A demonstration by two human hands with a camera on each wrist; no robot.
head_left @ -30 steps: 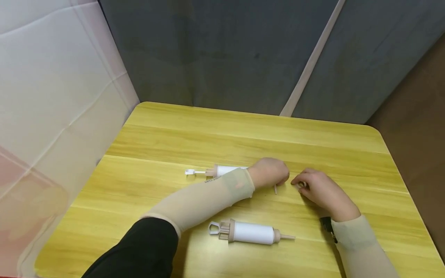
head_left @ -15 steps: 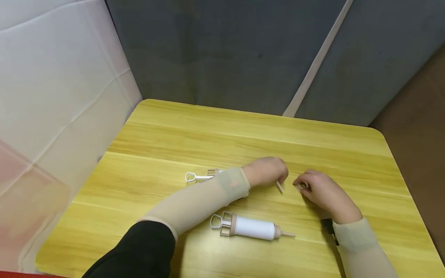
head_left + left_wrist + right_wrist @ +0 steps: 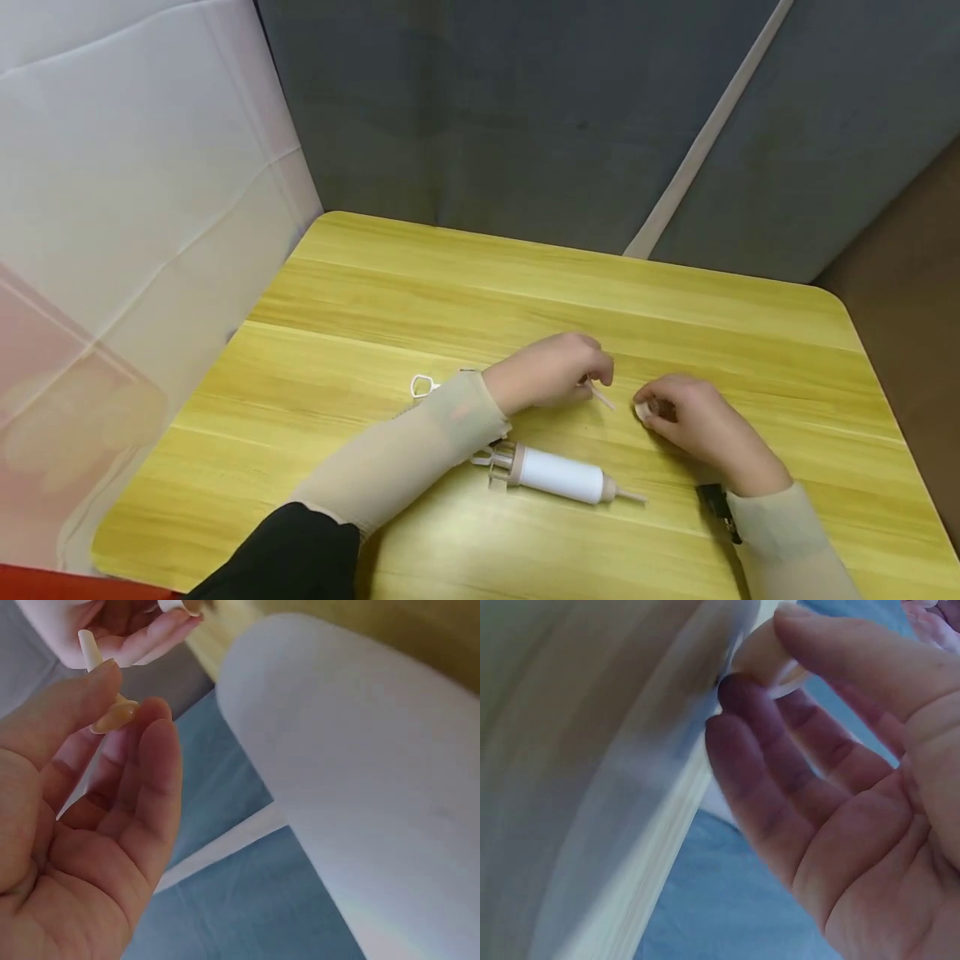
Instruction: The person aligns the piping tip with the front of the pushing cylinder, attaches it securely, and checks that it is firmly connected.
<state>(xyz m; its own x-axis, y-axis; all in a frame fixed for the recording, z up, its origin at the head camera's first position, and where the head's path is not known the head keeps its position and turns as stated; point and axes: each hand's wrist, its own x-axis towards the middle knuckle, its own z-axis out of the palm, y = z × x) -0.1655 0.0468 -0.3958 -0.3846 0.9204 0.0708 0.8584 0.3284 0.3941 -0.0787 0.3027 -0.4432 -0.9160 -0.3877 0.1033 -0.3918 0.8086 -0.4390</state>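
My left hand (image 3: 551, 371) pinches a small beige nozzle (image 3: 91, 651) between thumb and fingers. Its thin tube sticks out past the fingertips, and its wider flange (image 3: 116, 718) sits at the finger pads. To the right, my right hand (image 3: 697, 425) holds a short beige ring-shaped cap (image 3: 765, 656) between thumb and fingertips, a little apart from the nozzle. A large syringe with a white barrel (image 3: 561, 475) and beige end pieces lies nearer me, its tip pointing right. Behind my left forearm, the white loop handle (image 3: 423, 385) of a second syringe shows; the rest is hidden.
The wood-grain table (image 3: 360, 308) has rounded far corners. Grey cloth (image 3: 525, 125) hangs behind it, with a pale strip (image 3: 705, 142) running down. White cloth (image 3: 135, 167) stands on the left and a brown panel (image 3: 907, 225) on the right.
My left hand has lifted and turned, bringing the nozzle more into view. The right hand has stayed nearly in place with the cap. The head view has shifted slightly.
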